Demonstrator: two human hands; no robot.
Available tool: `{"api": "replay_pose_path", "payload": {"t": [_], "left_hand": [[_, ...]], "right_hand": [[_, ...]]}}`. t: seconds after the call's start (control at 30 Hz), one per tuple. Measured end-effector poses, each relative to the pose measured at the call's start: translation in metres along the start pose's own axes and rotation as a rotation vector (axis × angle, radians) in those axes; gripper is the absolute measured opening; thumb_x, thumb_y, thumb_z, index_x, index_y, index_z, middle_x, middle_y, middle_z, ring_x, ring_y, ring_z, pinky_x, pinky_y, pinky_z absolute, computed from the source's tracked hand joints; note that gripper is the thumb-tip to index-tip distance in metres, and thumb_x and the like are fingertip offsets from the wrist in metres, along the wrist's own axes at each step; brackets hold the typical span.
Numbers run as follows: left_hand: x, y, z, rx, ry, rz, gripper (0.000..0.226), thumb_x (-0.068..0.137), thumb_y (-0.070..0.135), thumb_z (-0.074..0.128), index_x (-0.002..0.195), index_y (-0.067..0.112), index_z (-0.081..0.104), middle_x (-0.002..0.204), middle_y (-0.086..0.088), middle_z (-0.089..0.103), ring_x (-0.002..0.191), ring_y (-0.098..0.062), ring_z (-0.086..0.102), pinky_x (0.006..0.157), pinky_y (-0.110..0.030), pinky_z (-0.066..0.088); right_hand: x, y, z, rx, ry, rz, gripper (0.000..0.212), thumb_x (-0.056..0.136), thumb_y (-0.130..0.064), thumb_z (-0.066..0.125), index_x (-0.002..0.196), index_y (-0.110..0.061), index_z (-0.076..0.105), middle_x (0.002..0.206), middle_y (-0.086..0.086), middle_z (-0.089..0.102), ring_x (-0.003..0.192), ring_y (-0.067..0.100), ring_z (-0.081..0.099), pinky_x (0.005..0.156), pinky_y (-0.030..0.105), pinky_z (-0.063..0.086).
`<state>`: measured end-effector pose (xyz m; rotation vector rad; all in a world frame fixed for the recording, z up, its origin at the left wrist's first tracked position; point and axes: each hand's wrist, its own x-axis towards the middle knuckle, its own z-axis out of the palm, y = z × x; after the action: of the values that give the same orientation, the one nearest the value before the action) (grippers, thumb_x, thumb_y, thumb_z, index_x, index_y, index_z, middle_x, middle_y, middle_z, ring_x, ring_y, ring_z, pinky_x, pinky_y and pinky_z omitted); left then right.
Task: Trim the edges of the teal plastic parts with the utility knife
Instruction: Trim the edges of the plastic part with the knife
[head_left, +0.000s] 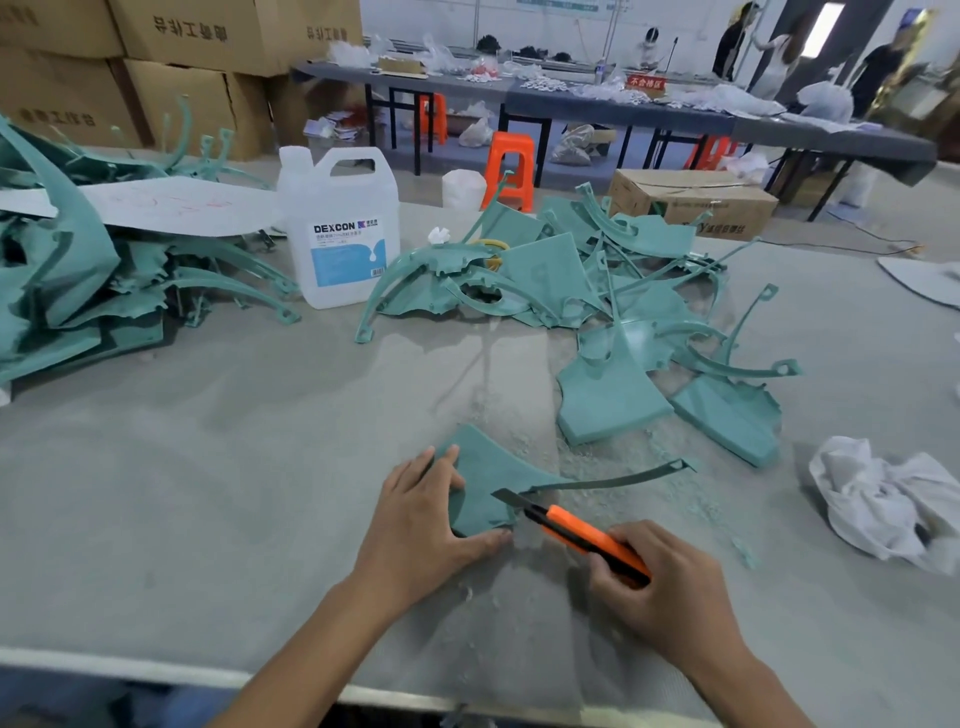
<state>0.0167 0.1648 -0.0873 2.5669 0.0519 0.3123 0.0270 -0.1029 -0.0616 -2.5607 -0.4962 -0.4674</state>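
Note:
A teal plastic part (491, 483) lies flat on the grey table (208, 467) in front of me, with a thin curved arm reaching right. My left hand (426, 514) presses down on its left side, thumb along the near edge. My right hand (660, 582) grips an orange and black utility knife (576, 532). The extended blade touches the part's right edge, where the arm begins. Pale shavings lie around the part.
A heap of teal parts (613, 312) sits behind and to the right, another pile (78, 270) at far left. A white DEXCON jug (340, 228) stands between them. A crumpled white cloth (888, 504) lies at right. Cardboard boxes, orange stools and people stand beyond.

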Motion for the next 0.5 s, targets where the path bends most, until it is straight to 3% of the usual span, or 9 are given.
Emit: {"api": "replay_pose_path", "payload": {"t": [0.13, 0.33, 0.5], "left_hand": [[-0.0001, -0.0018, 0.0023, 0.007, 0.0, -0.017, 0.113, 0.063, 0.092, 0.05, 0.149, 0.02, 0.038, 0.132, 0.017, 0.05, 0.147, -0.011, 0.021, 0.122, -0.029, 0.012], [-0.0006, -0.0021, 0.0026, 0.011, 0.003, -0.029, 0.116, 0.062, 0.093, 0.049, 0.151, 0.02, 0.035, 0.133, 0.018, 0.048, 0.147, -0.009, 0.018, 0.12, -0.028, 0.014], [-0.0023, 0.0035, 0.0019, 0.006, 0.014, -0.07, 0.11, 0.063, 0.088, 0.053, 0.149, 0.02, 0.039, 0.128, 0.022, 0.044, 0.143, -0.005, 0.014, 0.118, -0.026, 0.017]], "right_hand": [[0.0009, 0.001, 0.0019, -0.035, 0.035, 0.031, 0.012, 0.068, -0.043, 0.068, 0.074, -0.032, 0.067, 0.065, -0.011, 0.061, 0.054, 0.013, 0.06, 0.048, 0.028, 0.047], [-0.0032, 0.0067, 0.0025, 0.036, 0.051, -0.025, 0.021, 0.071, -0.05, 0.061, 0.078, -0.032, 0.07, 0.068, -0.013, 0.062, 0.056, 0.007, 0.058, 0.049, 0.024, 0.049], [-0.0013, 0.0051, 0.0035, -0.034, 0.082, 0.0, 0.017, 0.072, -0.045, 0.063, 0.075, -0.03, 0.069, 0.066, -0.011, 0.062, 0.055, 0.014, 0.061, 0.046, 0.026, 0.048]]}}
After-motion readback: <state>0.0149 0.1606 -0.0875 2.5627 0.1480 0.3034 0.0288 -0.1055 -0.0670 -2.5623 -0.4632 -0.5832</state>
